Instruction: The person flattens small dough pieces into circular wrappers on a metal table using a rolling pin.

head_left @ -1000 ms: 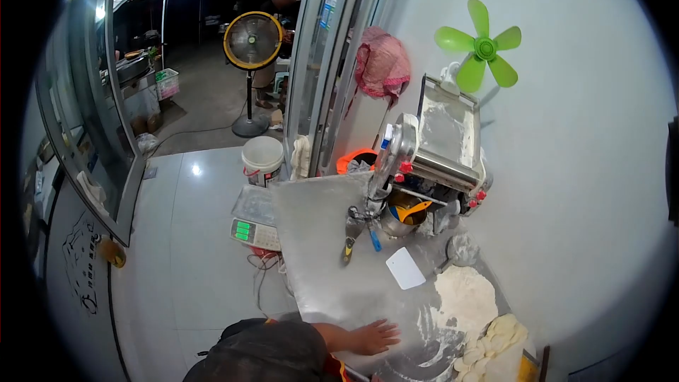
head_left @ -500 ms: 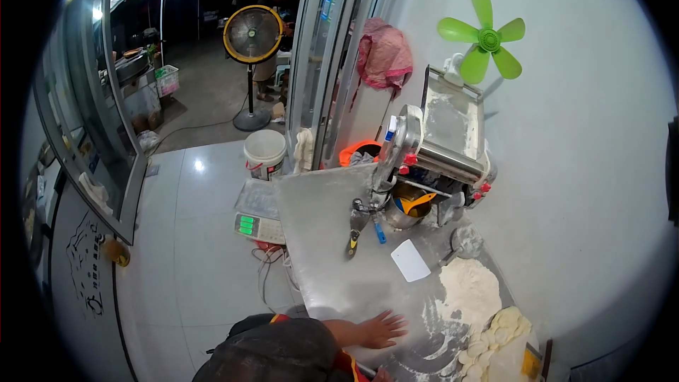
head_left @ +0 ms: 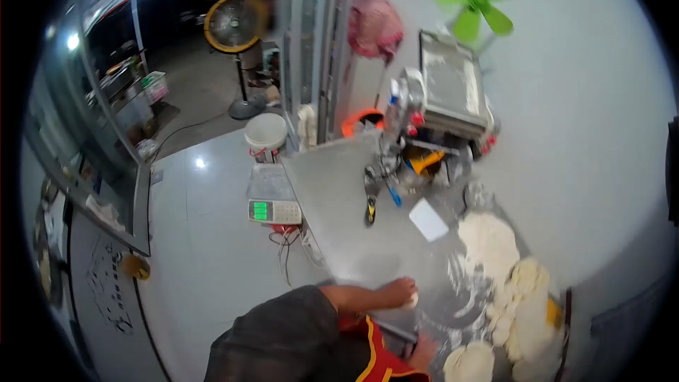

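My left hand [head_left: 397, 293] is over the near edge of the steel table [head_left: 343, 219], its fingers curled around a small whitish piece of dough [head_left: 413, 301]. Low in the view, my right hand [head_left: 424, 351] is partly visible beside a larger pale round of dough [head_left: 469, 363]; its fingers are blurred and I cannot tell what they hold. Right of my hands lie a cluster of flat dough pieces [head_left: 501, 325] and a mound of flour [head_left: 488, 242]. Flour is smeared over the steel between them.
A white card [head_left: 428, 220], a yellow-black handled tool [head_left: 370, 205] and a dough-rolling machine [head_left: 453, 92] are on the table's far part. Beyond its left edge are a scale [head_left: 274, 210] and a white bucket [head_left: 266, 131]. A green fan [head_left: 477, 0] is on the wall.
My left hand was flat with spread fingers on the table; now it is curled around the dough piece. My right hand and the larger dough round show more as the view has shifted.
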